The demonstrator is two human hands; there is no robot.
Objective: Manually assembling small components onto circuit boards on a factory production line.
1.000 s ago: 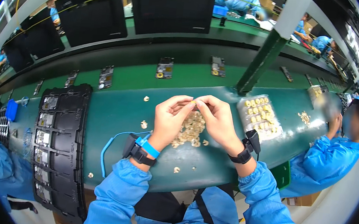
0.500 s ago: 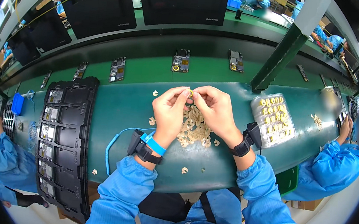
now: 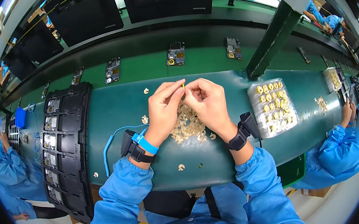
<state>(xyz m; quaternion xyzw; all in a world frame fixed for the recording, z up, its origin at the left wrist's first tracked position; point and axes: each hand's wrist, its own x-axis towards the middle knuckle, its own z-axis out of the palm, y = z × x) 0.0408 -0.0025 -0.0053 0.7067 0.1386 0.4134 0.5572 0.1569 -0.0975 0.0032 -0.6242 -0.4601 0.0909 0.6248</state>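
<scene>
A small round yellow part (image 3: 183, 85), turned nearly edge-on, is pinched between the fingertips of my left hand (image 3: 163, 108). My right hand (image 3: 210, 105) is closed too, its thumb and curled fingers pressed against the same part; the exact contact is partly hidden. Below both hands lies a loose pile of cream, notched, C-shaped pieces (image 3: 188, 128) on the green mat (image 3: 221, 169). A few single pieces are scattered around it. To the right, a clear plastic tray (image 3: 280, 132) holds rows of round yellow parts.
A black tray (image 3: 71, 144) with circuit boards stands at the left. Circuit boards (image 3: 176, 54) sit along the green strip behind the mat. A green post (image 3: 267, 47) rises at the back right. A blue cord (image 3: 108, 148) runs to my left wrist. Co-workers sit on both sides.
The yellow part has turned from showing its ring-like face to nearly edge-on. My left fingers now lie straighter along it, and my right fingers are more curled. The whole view has shifted slightly.
</scene>
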